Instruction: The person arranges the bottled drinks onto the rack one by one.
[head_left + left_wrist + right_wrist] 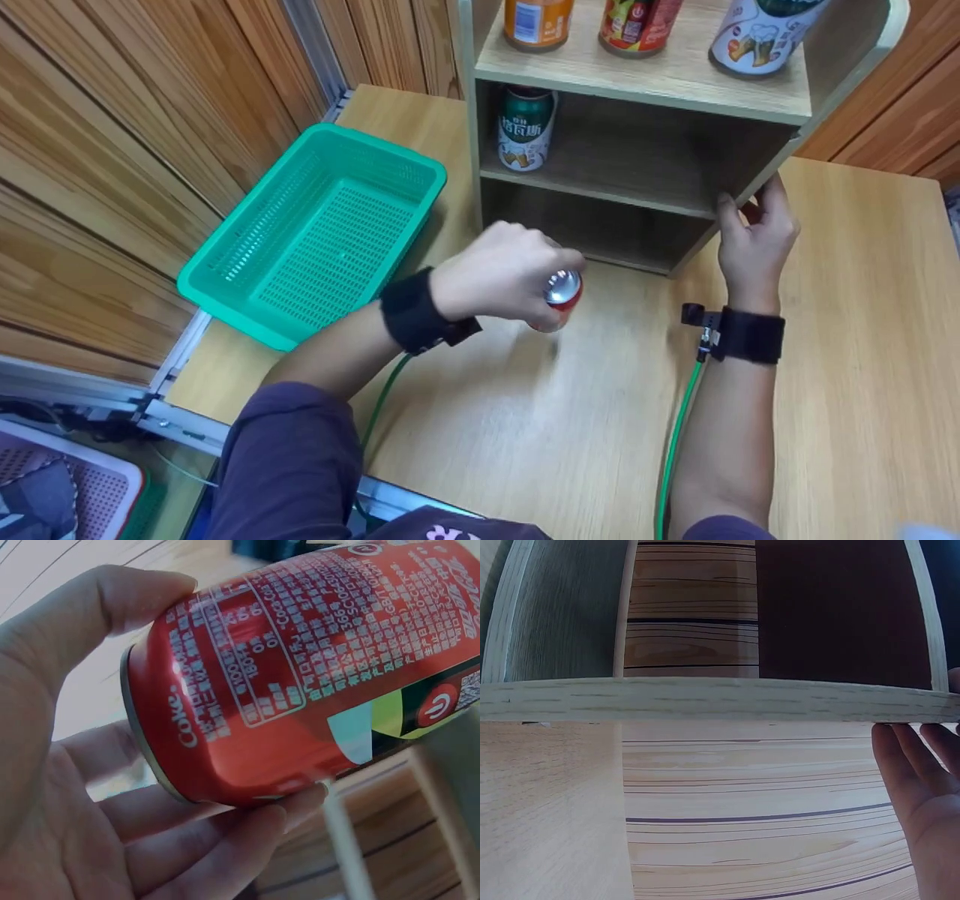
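My left hand (506, 274) holds a red Coke can (564, 289) by its upper end, over the table in front of the shelf unit. In the left wrist view, thumb and fingers wrap round one end of the can (262, 727), its printed side showing. Whether its base touches the table I cannot tell. My right hand (757, 244) grips the right side panel of the wooden shelf unit (637, 97), thumb at the front edge and fingers on the outer side. The right wrist view shows the panel's edge (705, 699) with fingertips against it.
A green plastic basket (341, 255) stands left of the shelf. A green and white can (525, 129) is on the middle shelf. The top shelf holds an orange can (538, 22), a red can (637, 26) and a white can (761, 37). Green cables run from both wrists.
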`<state>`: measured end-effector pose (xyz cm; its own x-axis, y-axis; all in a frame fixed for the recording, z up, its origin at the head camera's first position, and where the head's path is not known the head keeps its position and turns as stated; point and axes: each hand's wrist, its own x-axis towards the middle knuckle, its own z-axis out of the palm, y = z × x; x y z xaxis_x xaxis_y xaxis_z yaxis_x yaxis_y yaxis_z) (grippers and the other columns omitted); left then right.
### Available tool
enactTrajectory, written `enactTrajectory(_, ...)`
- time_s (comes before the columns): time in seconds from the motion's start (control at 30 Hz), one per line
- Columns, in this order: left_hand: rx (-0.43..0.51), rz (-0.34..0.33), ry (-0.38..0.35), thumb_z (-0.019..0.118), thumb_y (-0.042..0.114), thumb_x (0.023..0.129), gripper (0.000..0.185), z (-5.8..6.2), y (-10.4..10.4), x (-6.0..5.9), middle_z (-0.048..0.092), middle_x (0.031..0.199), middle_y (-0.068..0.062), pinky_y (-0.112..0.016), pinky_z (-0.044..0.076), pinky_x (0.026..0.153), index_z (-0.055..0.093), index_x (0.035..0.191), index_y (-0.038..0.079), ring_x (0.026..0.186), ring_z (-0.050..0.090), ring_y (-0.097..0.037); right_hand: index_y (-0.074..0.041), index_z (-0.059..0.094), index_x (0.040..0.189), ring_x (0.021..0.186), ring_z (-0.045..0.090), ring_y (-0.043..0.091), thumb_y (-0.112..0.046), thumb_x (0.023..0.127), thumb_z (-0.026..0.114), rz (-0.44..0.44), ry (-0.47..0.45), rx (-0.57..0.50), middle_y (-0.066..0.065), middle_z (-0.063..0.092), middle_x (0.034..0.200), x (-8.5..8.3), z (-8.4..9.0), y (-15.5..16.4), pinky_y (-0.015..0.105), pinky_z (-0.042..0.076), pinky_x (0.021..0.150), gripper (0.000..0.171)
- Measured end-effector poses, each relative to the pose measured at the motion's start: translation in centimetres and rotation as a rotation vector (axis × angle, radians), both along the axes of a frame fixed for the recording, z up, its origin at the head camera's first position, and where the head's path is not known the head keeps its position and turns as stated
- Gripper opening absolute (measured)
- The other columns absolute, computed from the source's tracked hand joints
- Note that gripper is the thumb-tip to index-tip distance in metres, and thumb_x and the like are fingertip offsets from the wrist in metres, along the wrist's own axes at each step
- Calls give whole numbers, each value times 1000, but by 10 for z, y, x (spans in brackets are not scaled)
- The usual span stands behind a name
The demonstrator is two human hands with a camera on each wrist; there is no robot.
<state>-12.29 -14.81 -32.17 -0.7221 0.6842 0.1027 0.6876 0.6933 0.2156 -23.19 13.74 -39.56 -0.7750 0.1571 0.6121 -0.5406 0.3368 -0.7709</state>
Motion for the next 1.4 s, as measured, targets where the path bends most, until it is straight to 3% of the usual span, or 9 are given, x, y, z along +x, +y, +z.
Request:
enactTrajectory(0.27, -45, -89, -61, 63, 48, 68, 43, -25, 31, -5, 62, 80, 8, -22, 44, 54, 60, 100, 19, 63, 53, -7, -9, 56, 118, 103, 54, 20, 7, 78, 56, 13, 21, -16, 5, 58, 114, 8, 12, -8, 31, 45, 84, 43)
enactTrajectory(0.6, -107, -120, 30, 62, 44, 68, 39, -58, 50, -1, 60, 75, 6, -25, 40, 45, 59, 99, 20, 58, 50, -8, -15, 55, 120, 106, 52, 17, 4, 79, 58, 10, 2, -14, 0, 57, 117, -7, -11, 1, 32, 45, 86, 45)
enactTrajectory(1.0, -117, -115, 28, 65, 39, 60, 29, -66, 55, -2, 52, 69, 11, -31, 36, 42, 55, 83, 24, 55, 48, -9, -9, 55, 120, 106, 53, 20, 7, 79, 55, 27, 18, -9, 5, 57, 116, 9, 9, -6, 32, 45, 85, 44)
enactTrajectory(1.4, -104, -131, -6, 64, 42, 63, 28, -70, 55, -3, 53, 68, 13, -30, 36, 41, 55, 83, 24, 55, 48, -8, -10, 56, 119, 105, 53, 18, 7, 78, 56, 1, -25, -35, 4, 58, 115, 8, 9, -6, 31, 45, 86, 43)
